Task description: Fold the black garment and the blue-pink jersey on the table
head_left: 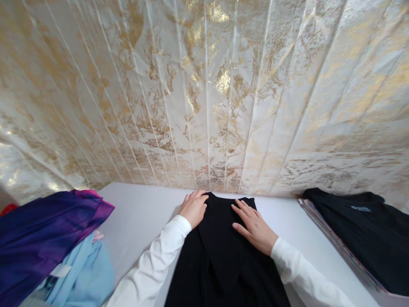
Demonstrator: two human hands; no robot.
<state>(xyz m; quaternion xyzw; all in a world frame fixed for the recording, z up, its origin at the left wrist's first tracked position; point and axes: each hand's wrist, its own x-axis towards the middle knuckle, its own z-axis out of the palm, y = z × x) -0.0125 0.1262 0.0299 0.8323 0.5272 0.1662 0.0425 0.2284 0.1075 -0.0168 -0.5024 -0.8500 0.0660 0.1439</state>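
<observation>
A black shirt [220, 243] lies lengthwise before me on the white table, its neckline at the far end near the wall. At its far left corner rests my left hand [194, 207], fingers together and laid over the cloth's edge; the tips are partly hidden. My right hand [254, 228] lies flat on the far right part of the shirt, fingers stretched and thumb apart. The cloth between the hands looks smooth, with a diagonal fold line and some wrinkles nearer to me.
A stack of folded garments with a black shirt [361, 230] on top sits at right. To the left is a heap with a purple and pink garment [47, 230] over a light blue one [86, 273]. A gold-patterned white covering [204, 106] rises behind the table [140, 204].
</observation>
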